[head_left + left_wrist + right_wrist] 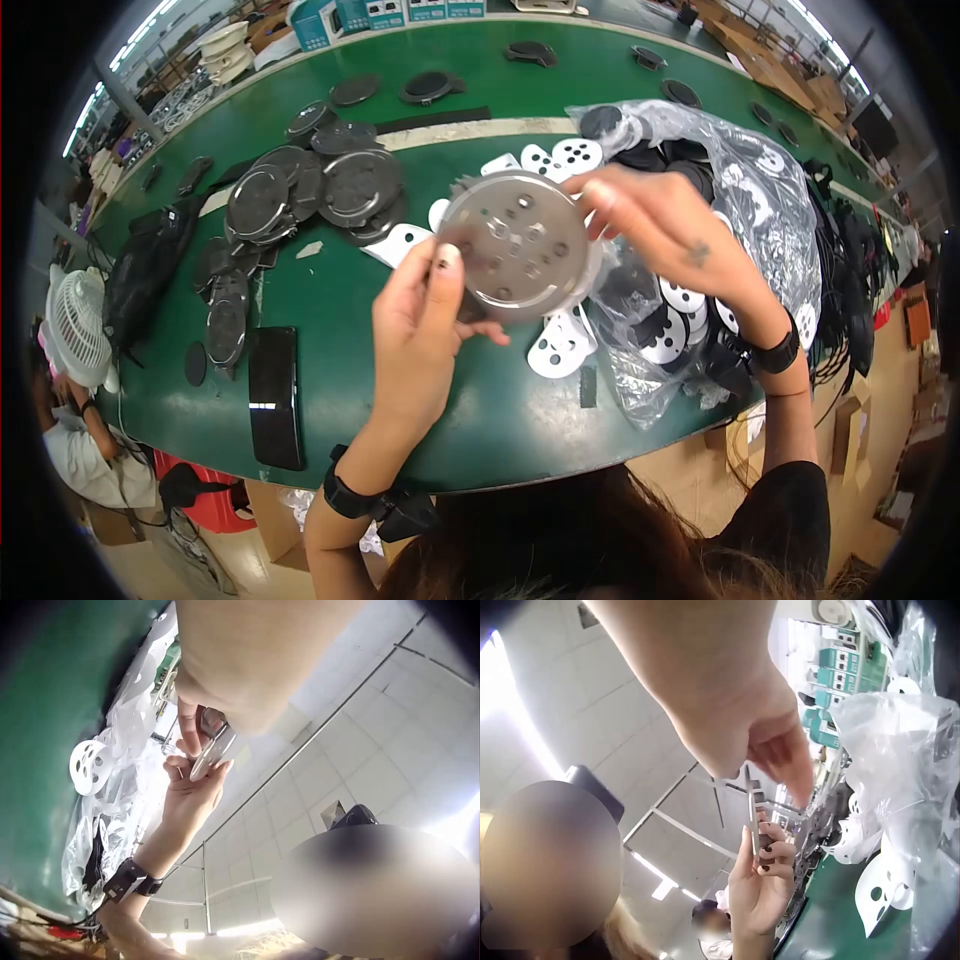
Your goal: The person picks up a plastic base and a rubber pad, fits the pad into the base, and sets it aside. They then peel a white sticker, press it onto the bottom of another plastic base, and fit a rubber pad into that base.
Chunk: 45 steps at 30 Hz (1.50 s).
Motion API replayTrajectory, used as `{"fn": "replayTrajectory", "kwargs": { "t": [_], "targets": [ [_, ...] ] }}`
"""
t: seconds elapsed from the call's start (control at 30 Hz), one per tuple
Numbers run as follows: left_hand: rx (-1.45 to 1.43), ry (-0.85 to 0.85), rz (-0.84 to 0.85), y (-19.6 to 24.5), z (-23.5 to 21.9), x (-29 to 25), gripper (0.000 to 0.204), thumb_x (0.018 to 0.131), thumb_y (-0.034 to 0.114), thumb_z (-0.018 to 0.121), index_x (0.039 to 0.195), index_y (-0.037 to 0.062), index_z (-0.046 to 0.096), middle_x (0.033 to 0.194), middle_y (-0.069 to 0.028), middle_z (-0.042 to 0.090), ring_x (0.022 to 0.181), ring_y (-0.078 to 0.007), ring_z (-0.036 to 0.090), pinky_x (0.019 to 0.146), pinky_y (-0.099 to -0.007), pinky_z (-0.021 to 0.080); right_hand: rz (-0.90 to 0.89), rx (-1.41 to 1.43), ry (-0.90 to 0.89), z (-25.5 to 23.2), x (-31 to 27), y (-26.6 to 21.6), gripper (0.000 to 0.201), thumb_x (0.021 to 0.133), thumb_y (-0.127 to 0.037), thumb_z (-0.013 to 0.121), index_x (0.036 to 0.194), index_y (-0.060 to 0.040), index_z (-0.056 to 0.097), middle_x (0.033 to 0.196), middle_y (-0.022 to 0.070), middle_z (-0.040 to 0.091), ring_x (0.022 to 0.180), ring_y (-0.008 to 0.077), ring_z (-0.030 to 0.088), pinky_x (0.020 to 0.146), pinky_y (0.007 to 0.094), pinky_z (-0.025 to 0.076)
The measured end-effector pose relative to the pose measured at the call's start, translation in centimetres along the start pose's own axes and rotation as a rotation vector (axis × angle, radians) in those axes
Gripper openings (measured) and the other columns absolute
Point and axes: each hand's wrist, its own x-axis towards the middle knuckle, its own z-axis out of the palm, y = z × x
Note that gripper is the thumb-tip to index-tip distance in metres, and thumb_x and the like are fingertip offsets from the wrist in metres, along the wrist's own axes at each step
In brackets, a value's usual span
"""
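Observation:
A round grey disc [515, 243] with several small holes and a shiny rim is held up above the green table. My left hand [415, 330] grips its lower left edge, thumb on the near face and fingers behind. At the upper right rim, my right hand [670, 225] pinches the disc's edge between thumb and fingers. The right wrist view shows the disc [754, 817] edge-on, with my left hand [761, 892] below and the right fingers over its top. White cut-out pieces with holes [560, 345] lie on the table just beneath it.
Grey discs [360, 185] are piled at the left, near a dark glossy rectangular panel [275, 395]. A clear plastic bag [770, 200] with white and black pieces spreads at the right, beside black cables [850, 260]. A white fan [78, 315] stands at the left edge; boxes [385, 12] line the back.

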Motion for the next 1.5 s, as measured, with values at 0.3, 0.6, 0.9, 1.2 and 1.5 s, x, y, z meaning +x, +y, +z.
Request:
{"fn": "replayTrajectory", "kwargs": {
  "t": [0.3, 0.6, 0.9, 1.2, 1.5],
  "targets": [
    [-0.121, 0.036, -0.03, 0.9, 0.8, -0.3, 0.03, 0.093, 0.027, 0.036, 0.107, 0.0022, 0.047, 0.087, -0.0053, 0.055, 0.063, -0.0086, 0.051, 0.047, -0.0219, 0.035, 0.133, -0.635, -0.216, -2.5, -6.4, 8.3, 0.031, 0.074, -0.027, 0.066, 0.083, 0.0015, 0.057, 0.093, 0.0166, 0.058, 0.089, 0.0327, 0.056, 0.071, 0.0376, 0.046],
    [0.131, -0.176, -0.174, -0.9, -0.5, -0.5, 0.044, 0.094, 0.03, 0.036, 0.076, -0.0011, 0.061, 0.059, -0.0004, 0.05, 0.051, -0.0037, 0.04, 0.049, -0.0195, 0.031, 0.251, -0.22, 0.174, -3.2, -5.1, 5.4, 0.022, 0.071, -0.008, 0.071, 0.081, 0.0001, 0.054, 0.072, 0.0074, 0.059, 0.062, 0.017, 0.057, 0.058, 0.0262, 0.045],
    [0.3, -0.364, 0.016, -0.9, 1.2, -1.5, 0.022, 0.088, 0.01, 0.046, 0.103, -0.0032, 0.057, 0.06, 0.0006, 0.049, 0.051, -0.0018, 0.038, 0.046, -0.0172, 0.028, 0.413, 0.638, 0.196, 0.6, -5.3, -1.4, 0.016, 0.079, -0.007, 0.066, 0.088, -0.0018, 0.054, 0.071, 0.0006, 0.059, 0.058, 0.0032, 0.053, 0.047, 0.0144, 0.04],
    [0.29, -0.246, -0.061, -0.8, 1.6, -1.4, 0.022, 0.088, 0.02, 0.056, 0.096, -0.0003, 0.059, 0.075, 0.0031, 0.057, 0.058, 0.0018, 0.041, 0.045, -0.0152, 0.028, -0.509, -0.296, 0.34, 2.0, -6.2, -1.0, 0.025, 0.064, 0.001, 0.07, 0.087, -0.0001, 0.059, 0.091, 0.0135, 0.06, 0.079, 0.0243, 0.059, 0.066, 0.0301, 0.049],
    [0.244, -0.153, -0.072, -1.2, 1.4, -1.7, 0.019, 0.087, 0.018, 0.06, 0.08, -0.0006, 0.061, 0.061, 0.007, 0.049, 0.052, 0.0032, 0.034, 0.043, -0.0171, 0.023, -0.411, -0.186, 0.198, 2.9, -5.6, -1.2, 0.019, 0.064, -0.004, 0.073, 0.081, -0.0005, 0.064, 0.093, 0.0111, 0.062, 0.075, 0.0246, 0.059, 0.065, 0.0313, 0.048]
  ]
}}
